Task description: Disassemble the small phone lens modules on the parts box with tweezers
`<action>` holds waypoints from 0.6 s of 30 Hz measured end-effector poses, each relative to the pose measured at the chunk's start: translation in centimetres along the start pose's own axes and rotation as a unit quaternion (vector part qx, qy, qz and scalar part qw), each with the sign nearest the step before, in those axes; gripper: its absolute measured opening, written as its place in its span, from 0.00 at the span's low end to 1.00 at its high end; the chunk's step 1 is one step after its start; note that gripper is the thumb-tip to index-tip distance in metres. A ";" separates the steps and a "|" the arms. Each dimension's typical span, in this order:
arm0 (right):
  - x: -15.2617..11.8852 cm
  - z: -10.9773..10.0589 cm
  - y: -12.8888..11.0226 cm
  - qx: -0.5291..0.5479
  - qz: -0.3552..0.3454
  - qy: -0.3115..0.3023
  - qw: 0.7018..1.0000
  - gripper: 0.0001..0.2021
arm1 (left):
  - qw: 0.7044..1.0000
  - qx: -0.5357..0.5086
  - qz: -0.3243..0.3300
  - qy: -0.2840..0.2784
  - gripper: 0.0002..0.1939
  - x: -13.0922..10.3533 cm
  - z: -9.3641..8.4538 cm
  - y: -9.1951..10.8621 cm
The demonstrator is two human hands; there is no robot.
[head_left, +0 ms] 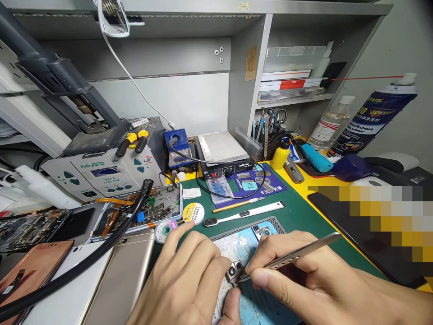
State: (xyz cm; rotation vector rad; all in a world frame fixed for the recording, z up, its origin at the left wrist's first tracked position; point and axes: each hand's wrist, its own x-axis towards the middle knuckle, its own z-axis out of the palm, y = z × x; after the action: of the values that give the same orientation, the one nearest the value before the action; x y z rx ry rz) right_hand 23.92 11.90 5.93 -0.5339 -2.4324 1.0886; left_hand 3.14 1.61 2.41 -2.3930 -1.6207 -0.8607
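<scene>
over the light-blue surface [259, 298], the left hand [187, 275] pinches a small camera module [233, 271] between thumb and finger; the right hand [304, 277] grips steel tweezers [296, 256], their tips at the module's lower edge.

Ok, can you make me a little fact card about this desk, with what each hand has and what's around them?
Left hand: holding a small camera part
Right hand: holding silver tweezers, tips at the camera part
Under the hands: a light blue panel that looks like a phone back
Beyond the hands: a white toothbrush with dark bristles, lying on a green mat
Further back: a yellow bottle
Far right: a dark blue spray can with a red straw
</scene>
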 end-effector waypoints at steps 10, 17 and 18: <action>0.2 0.1 0.0 0.021 -0.004 0.013 1.000 0.07 | 1.000 0.000 -0.007 0.000 0.06 -0.1 -0.1 0.1; 0.3 0.2 0.0 0.021 -0.036 0.010 0.999 0.06 | 1.000 0.002 -0.003 0.003 0.05 0.2 0.0 0.1; 0.3 0.2 0.0 0.022 -0.040 0.014 0.999 0.06 | 1.000 0.001 -0.002 0.004 0.05 0.2 0.0 0.1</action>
State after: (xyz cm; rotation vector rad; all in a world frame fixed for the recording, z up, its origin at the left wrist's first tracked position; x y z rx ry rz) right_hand 23.56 11.93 5.89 -0.4314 -2.3789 1.0920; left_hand 3.30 1.67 2.54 -2.3819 -1.6243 -0.8688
